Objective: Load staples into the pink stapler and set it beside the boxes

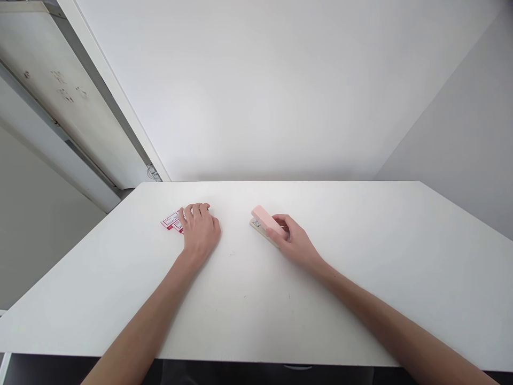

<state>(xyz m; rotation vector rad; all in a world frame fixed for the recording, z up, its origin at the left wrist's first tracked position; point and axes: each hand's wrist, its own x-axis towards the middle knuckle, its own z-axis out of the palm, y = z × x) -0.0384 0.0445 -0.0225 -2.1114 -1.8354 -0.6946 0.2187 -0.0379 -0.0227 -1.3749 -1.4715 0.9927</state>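
White tabletop (272,326) lies under both hands. The right hand (298,243) grips a pink stapler (269,220) near the middle, hiding its rear end; the left hand (200,232), fingers curved, partly covers red-edged cards (171,220); I cannot tell whether it pinches them. Beyond rise a white wall (272,96) and, leftward, a scuffed panel (88,123).

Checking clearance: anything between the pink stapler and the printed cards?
Yes, the left hand: it partly covers the printed cards, on the side facing the pink stapler held in the right hand. Nothing else visible in between.
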